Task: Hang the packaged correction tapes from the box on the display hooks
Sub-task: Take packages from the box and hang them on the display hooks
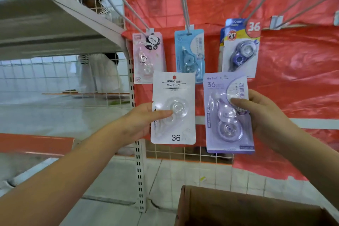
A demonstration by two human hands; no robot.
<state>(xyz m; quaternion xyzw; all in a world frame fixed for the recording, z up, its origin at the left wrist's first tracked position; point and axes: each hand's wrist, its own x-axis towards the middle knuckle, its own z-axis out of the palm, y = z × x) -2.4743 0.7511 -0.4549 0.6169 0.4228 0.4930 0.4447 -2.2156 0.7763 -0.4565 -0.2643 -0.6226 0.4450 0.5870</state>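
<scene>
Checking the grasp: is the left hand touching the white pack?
Touching. The head view shows the left hand with its thumb across the front of the white pack, gripping its left edge.

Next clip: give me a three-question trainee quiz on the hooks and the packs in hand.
1. How many hooks already carry packs?
2. True or false: the left hand holds the white pack.
3. The right hand holds which pack? A) pink B) lilac C) blue

Key:
1. Three: the pink panda pack, the light blue pack and the dark blue packs.
2. True.
3. B, the lilac pack.
</scene>
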